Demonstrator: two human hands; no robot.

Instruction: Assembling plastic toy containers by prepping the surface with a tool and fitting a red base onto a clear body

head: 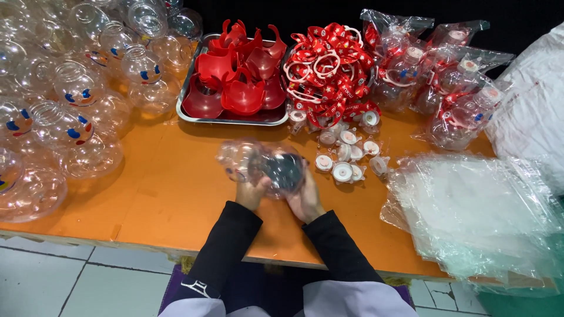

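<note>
Both my hands hold one clear round plastic bottle (261,164) over the orange table (176,194), its mouth turned toward me. My left hand (251,192) grips its lower left side and my right hand (304,198) cups its right side. The bottle is blurred. Small white caps (343,154) lie just to the right of it. A metal tray (191,111) with several red plastic collars (238,70) stands behind, next to a pile of red and white straps (329,70).
Many clear bottles with printed faces (70,100) crowd the table's left side. Bagged finished bottles (446,76) lie at the back right. A stack of clear plastic bags (476,211) covers the right front. White tiled floor (70,276) shows below the table edge.
</note>
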